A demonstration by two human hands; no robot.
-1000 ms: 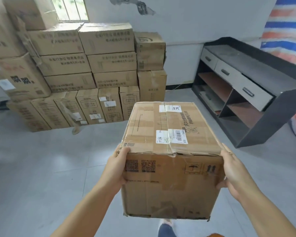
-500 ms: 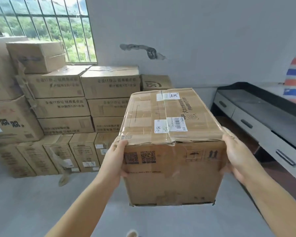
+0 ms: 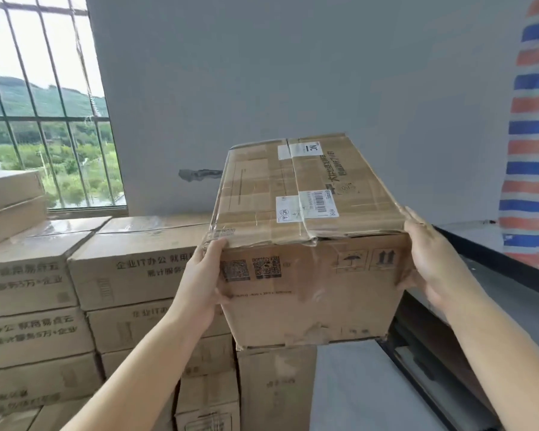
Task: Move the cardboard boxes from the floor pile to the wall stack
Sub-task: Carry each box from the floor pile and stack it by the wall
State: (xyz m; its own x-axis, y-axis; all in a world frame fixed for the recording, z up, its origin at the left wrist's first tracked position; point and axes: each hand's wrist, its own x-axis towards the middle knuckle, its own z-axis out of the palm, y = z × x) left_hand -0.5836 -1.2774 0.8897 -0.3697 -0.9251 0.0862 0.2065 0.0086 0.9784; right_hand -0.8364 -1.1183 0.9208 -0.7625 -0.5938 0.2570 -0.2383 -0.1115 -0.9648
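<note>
Here, the cardboard box [image 3: 308, 244] is held up in the air between both hands, its taped top with white shipping labels tilted toward the camera and its printed front face showing two QR codes and handling symbols. The left hand [image 3: 204, 281] grips the box's left front edge, thumb curled onto the front face beside the QR codes and the fingers out of sight round the left side. The right hand [image 3: 430, 262] presses flat against the right side, fingers reaching up to the top corner. The box hangs in front of and above the wall stack [image 3: 131, 275] of printed cartons, its bottom edge just over a lower carton [image 3: 274, 387]. Behind the stack are a grey wall and a barred window [image 3: 44, 113]; a dark desk [image 3: 492, 293] and a striped tarpaulin [image 3: 532, 144] lie to the right.
</note>
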